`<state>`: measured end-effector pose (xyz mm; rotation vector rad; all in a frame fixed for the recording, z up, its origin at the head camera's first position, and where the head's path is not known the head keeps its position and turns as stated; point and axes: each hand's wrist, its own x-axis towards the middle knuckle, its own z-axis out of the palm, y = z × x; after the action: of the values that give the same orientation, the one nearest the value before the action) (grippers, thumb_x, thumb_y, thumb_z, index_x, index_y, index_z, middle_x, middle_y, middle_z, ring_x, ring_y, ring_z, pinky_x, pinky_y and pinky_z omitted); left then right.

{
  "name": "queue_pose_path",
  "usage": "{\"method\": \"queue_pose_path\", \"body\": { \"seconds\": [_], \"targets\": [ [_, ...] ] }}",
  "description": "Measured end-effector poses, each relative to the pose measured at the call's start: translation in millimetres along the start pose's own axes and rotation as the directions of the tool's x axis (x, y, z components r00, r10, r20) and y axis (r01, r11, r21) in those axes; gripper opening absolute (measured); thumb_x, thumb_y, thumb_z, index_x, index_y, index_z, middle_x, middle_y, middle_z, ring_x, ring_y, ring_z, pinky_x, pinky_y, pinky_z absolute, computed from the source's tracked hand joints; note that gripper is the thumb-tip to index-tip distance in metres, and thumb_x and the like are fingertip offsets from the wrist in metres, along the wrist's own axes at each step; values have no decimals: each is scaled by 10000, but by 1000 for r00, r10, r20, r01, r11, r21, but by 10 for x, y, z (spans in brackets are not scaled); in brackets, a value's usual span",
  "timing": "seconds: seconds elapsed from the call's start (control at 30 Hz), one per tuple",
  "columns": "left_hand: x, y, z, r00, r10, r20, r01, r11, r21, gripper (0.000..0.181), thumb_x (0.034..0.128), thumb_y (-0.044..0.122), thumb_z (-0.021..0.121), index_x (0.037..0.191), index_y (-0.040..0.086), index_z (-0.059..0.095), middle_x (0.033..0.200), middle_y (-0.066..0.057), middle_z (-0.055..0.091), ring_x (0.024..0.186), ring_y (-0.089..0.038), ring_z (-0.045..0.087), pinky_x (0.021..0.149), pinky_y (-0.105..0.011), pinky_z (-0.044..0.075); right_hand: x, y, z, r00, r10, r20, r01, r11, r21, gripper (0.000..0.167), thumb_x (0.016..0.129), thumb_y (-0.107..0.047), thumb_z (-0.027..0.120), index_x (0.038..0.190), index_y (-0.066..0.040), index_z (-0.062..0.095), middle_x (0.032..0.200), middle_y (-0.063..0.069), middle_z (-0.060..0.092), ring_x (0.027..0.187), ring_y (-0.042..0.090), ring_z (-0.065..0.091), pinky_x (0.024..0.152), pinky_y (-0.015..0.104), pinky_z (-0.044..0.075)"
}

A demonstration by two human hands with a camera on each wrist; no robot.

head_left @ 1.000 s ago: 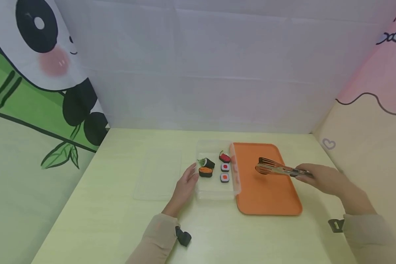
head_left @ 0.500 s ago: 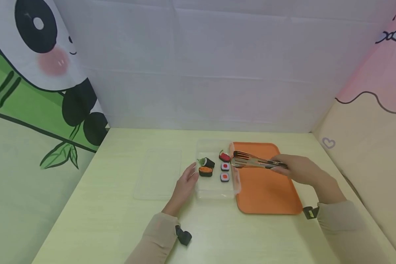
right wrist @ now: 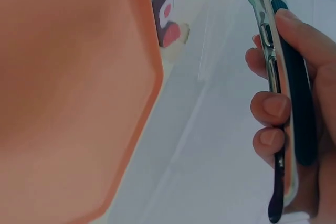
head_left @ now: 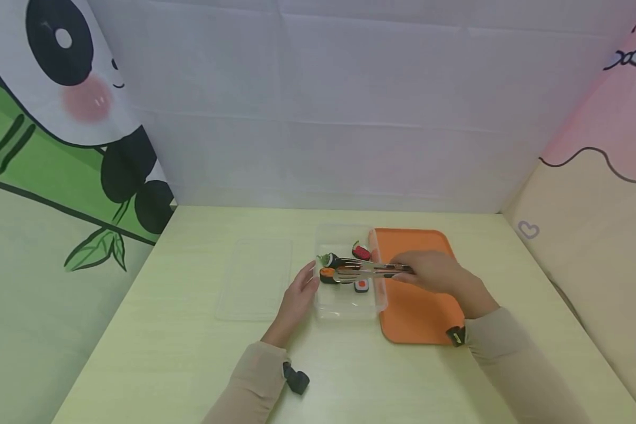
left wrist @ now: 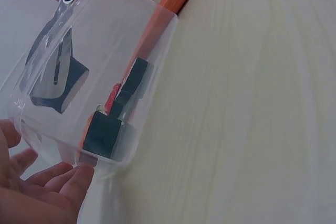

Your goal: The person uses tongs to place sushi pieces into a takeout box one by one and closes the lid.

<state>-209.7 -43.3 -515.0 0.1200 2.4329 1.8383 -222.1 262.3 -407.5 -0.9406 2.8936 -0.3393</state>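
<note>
Head view: I've got a pale grey cloth backdrop (head_left: 318, 112) behind a pale yellow wood-grain table (head_left: 164, 365). On the table, an orange rectangular tray (head_left: 413, 324). Left of that, a clear open-topped plastic box (head_left: 344, 310), its right rim overlapping the tray's left edge from my angle. Further left, a clear flat plastic lid (head_left: 254, 280), apart from the box.

Left hand (head_left: 297, 291): at the box's left wall, fingers loosely spread and touching the plastic, per my left wrist feed. Right hand (head_left: 431, 272): over the tray, fingers curled round dark-handled metal tongs (head_left: 376, 271), thumb opposite. Tongs reach across the box's right rim, forked ends over its left half; I can't tell whether they touch anything.

Inside the box, left side: an orange-topped black oval sushi piece (head_left: 325, 272), partly behind the tongs, and a black-wrapped sushi roll with a green tuft (head_left: 330, 259) just beyond. Right side: a red-topped black sushi piece (head_left: 361, 251) at the back, a white black-edged square roll with a red centre (head_left: 361, 285) nearer. Right wrist feed shows me a matching square roll (right wrist: 166, 8) between those two.
</note>
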Motion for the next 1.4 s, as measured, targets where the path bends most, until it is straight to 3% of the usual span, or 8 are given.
{"method": "queue_pose_path", "body": {
  "seconds": [0.27,0.4,0.53,0.7,0.9,1.07,1.4],
  "targets": [
    [-11,0,1,1000,-1,-1,1,1000,-14,488,1044,267,477,1508,164,369,1466,-196,426,1304,-381,441,1060,-543,347,180,-172,89,997,7,72,-2,998,-68,242,935,-327,672,1137,-194,664,917,-159,615,724,41,550,664,314,496],
    [-14,1,-6,1000,10,6,-10,1000,-19,488,1045,267,474,1508,156,365,1464,-196,428,1308,-383,434,1060,-554,341,236,-229,113,996,-17,91,26,996,-89,152,935,-318,673,1038,-210,637,810,-157,561,664,48,506,610,296,465],
    [-18,5,1,1000,5,10,-5,1000,-27,489,1043,262,482,1507,160,367,1468,-187,428,1314,-376,429,1069,-554,327,254,-251,149,995,-60,77,68,992,-107,156,919,-294,696,916,-217,560,675,-144,460,586,57,436,533,269,396],
    [-8,-6,3,1000,-1,-3,1,1000,-20,482,1043,255,481,1503,158,376,1462,-188,435,1309,-375,435,1069,-553,328,253,-259,152,995,-70,65,77,991,-110,149,920,-279,696,941,-194,575,664,-145,455,573,51,425,516,256,383],
    [-4,-2,0,1000,-9,4,9,1000,-16,492,1044,280,477,1509,164,364,1471,-178,427,1319,-373,424,1069,-551,330,174,-209,74,997,5,72,-3,1000,-19,222,932,-292,683,1093,-146,636,815,-145,566,655,52,502,620,291,465],
    [-2,1,4,1000,-4,6,4,1000,-21,492,1045,268,479,1507,146,364,1468,-193,425,1316,-380,425,1064,-549,338,64,-65,1,996,77,41,-79,995,57,337,952,-316,652,1198,-89,616,953,-55,633,737,104,566,679,357,502],
    [15,-21,14,1000,9,3,-9,1000,-8,486,1045,264,476,1505,149,369,1467,-194,426,1326,-371,416,1065,-525,350,-260,216,-35,971,239,-10,-232,950,209,444,982,-399,582,1289,-79,568,1119,65,628,956,268,588,766,484,486]
  ]
}}
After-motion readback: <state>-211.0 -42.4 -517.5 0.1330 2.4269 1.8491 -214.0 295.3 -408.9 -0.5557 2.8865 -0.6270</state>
